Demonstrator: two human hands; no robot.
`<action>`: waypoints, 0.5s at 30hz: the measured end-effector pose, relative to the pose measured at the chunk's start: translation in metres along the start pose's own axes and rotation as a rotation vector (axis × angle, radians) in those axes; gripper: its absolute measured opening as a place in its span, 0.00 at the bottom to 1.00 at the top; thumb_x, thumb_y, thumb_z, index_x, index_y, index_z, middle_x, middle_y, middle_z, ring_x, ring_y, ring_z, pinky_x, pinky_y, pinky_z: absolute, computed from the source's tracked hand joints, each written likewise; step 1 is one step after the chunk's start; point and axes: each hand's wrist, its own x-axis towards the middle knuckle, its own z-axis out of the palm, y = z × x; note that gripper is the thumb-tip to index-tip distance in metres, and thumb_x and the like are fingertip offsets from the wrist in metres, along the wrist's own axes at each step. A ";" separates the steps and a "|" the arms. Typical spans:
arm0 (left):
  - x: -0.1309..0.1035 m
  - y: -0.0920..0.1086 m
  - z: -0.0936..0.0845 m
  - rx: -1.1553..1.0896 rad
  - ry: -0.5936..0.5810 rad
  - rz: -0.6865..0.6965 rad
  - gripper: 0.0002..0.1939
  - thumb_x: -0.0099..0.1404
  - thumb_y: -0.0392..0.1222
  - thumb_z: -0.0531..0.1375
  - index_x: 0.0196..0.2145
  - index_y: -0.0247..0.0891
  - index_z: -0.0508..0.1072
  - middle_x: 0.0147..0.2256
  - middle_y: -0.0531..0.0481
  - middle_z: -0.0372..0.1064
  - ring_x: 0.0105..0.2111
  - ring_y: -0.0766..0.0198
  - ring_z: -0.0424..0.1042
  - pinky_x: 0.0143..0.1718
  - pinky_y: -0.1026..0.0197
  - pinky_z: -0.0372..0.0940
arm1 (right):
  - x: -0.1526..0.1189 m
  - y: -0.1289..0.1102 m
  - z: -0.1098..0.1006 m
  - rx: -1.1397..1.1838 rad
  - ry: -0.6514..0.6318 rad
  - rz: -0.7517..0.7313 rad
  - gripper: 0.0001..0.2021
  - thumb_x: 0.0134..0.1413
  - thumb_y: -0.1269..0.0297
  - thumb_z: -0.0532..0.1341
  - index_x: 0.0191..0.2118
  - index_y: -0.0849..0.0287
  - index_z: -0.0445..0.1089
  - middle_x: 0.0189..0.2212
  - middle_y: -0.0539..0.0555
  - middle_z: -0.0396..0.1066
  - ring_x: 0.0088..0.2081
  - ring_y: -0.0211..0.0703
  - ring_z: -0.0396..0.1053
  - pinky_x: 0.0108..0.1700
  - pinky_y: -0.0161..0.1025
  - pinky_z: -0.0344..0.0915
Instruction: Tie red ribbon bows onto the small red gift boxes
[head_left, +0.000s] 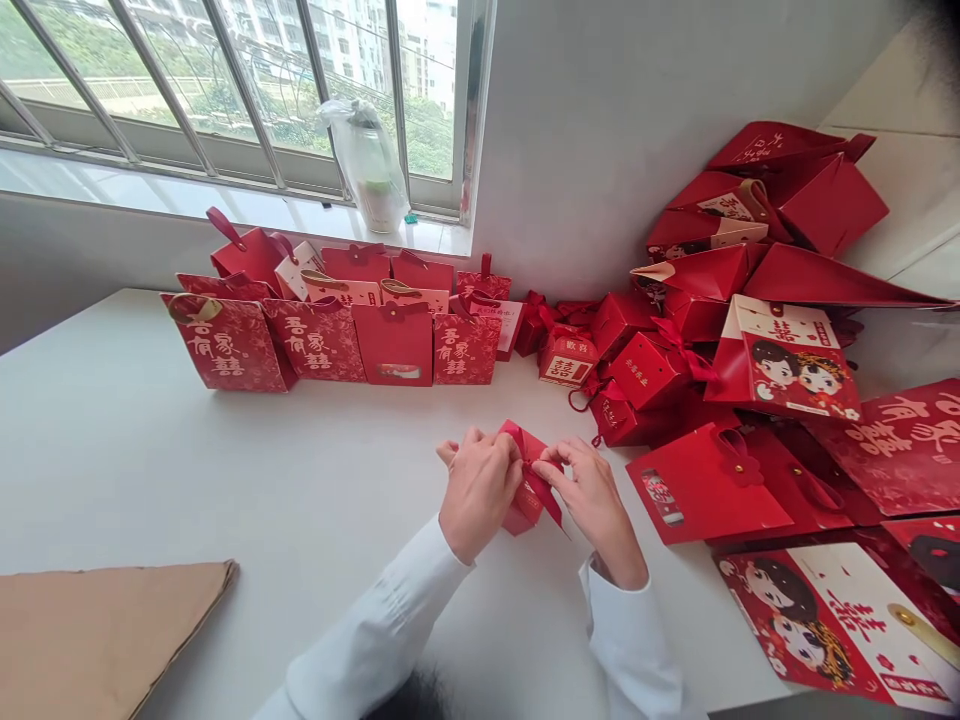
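Observation:
A small red gift box (523, 515) stands on the white table between my hands, with a dark red ribbon (546, 497) at its top. My left hand (480, 485) is closed at the box's upper left, its fingertips pinching the ribbon near the middle. From the right, my right hand (592, 492) pinches the ribbon as well, thumb and forefinger together. One ribbon end hangs down the box's right side. Part of the box and of the ribbon is hidden behind my left fingers.
Red gift bags (322, 340) stand in rows along the wall. A heap of red boxes (649, 370) and bags (795, 355) covers the right side. Cardboard (105, 635) lies at the front left. A bagged cup (379, 195) stands on the sill of the barred window.

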 end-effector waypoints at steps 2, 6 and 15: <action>0.001 0.001 -0.001 0.000 -0.010 0.007 0.11 0.65 0.32 0.46 0.26 0.36 0.62 0.28 0.53 0.69 0.32 0.62 0.59 0.35 0.54 0.43 | 0.001 -0.001 -0.001 -0.011 -0.007 -0.006 0.09 0.56 0.62 0.56 0.26 0.56 0.65 0.30 0.51 0.67 0.36 0.45 0.63 0.38 0.40 0.57; 0.002 0.003 -0.004 0.016 -0.038 -0.002 0.10 0.63 0.31 0.47 0.26 0.36 0.61 0.28 0.53 0.69 0.33 0.61 0.60 0.35 0.54 0.43 | 0.003 -0.001 -0.003 -0.040 -0.028 -0.025 0.10 0.56 0.62 0.55 0.26 0.56 0.65 0.30 0.51 0.67 0.36 0.45 0.63 0.37 0.40 0.57; 0.005 0.001 -0.005 0.023 -0.065 -0.014 0.10 0.62 0.30 0.48 0.25 0.36 0.62 0.28 0.52 0.70 0.33 0.61 0.61 0.36 0.53 0.44 | 0.010 -0.004 -0.004 -0.192 -0.040 -0.082 0.10 0.57 0.65 0.54 0.25 0.56 0.64 0.29 0.51 0.67 0.35 0.44 0.63 0.38 0.40 0.57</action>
